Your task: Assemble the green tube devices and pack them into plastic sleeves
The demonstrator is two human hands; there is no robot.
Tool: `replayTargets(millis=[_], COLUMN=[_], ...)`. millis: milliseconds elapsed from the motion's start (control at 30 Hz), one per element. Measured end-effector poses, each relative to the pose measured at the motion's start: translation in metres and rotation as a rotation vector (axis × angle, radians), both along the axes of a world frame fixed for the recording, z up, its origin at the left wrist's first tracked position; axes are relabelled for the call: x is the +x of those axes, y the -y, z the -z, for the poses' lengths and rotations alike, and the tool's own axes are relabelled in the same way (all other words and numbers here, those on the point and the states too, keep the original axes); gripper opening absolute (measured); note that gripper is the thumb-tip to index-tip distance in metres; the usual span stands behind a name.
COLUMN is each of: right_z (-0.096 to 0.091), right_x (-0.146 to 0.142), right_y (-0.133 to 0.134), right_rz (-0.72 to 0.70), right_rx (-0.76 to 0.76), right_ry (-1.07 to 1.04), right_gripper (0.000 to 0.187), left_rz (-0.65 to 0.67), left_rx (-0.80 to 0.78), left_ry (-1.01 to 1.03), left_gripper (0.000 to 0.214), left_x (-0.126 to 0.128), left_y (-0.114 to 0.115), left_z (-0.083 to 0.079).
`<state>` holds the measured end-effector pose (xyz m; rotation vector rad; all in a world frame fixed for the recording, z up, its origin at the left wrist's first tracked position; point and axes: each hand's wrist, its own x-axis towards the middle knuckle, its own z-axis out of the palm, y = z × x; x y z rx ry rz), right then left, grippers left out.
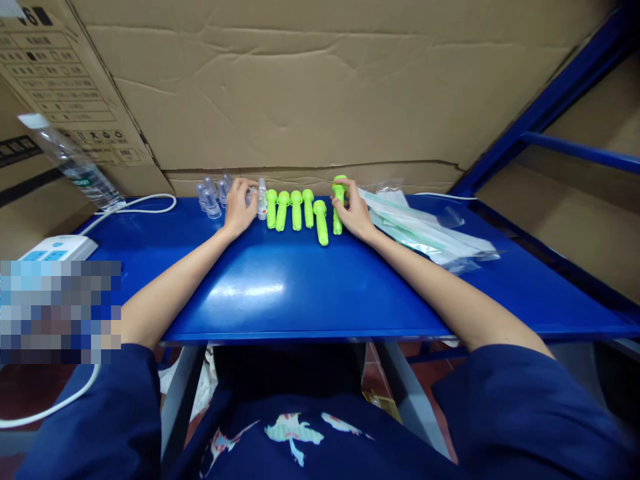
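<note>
A row of several bright green plastic pieces (296,209) lies across the far middle of the blue table (280,287). My right hand (356,212) is closed on one more green piece (339,197) at the right end of the row. My left hand (240,205) rests at the left end, fingers curled around a small white and clear bottle (261,199). Several small clear caps or vials (212,194) stand just left of that hand.
Clear plastic bags (425,230) lie in a pile to the right of my right hand. A water bottle (75,163) and a white power strip (57,247) with its cable sit at the left. Cardboard boxes (310,87) wall off the back. A blue frame rail (580,152) runs at right.
</note>
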<state>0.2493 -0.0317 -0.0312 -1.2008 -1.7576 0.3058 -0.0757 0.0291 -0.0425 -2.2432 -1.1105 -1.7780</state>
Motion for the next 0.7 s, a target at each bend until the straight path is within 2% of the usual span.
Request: replayTargets(millis=[167, 300, 367, 533, 700], right_z=[-0.003, 0.003, 0.006, 0.012, 0.015], right_x=[-0.007, -0.01, -0.01, -0.01, -0.005], right_y=[0.003, -0.001, -0.006, -0.022, -0.035], right_rz=[-0.029, -0.08, -0.063, 0.069, 0.111], right_rx=[-0.076, -0.124, -0.135, -0.222, -0.248], right_ry=[0.126, 0.232, 0.24, 0.241, 0.2], right_gripper=[0.065, 0.073, 0.074, 0.069, 0.06], left_rz=[0.042, 0.035, 0.036, 0.037, 0.016], left_rx=[-0.051, -0.067, -0.075, -0.068, -0.079], left_ry=[-0.045, -0.034, -0.03, -0.036, -0.086], left_gripper=[0.057, 0.063, 0.064, 0.057, 0.041], left_x=[0.005, 0.006, 0.006, 0.004, 0.003], left_y=[0.0, 0.0, -0.001, -0.003, -0.001], left_z=[0.004, 0.006, 0.008, 0.011, 0.01])
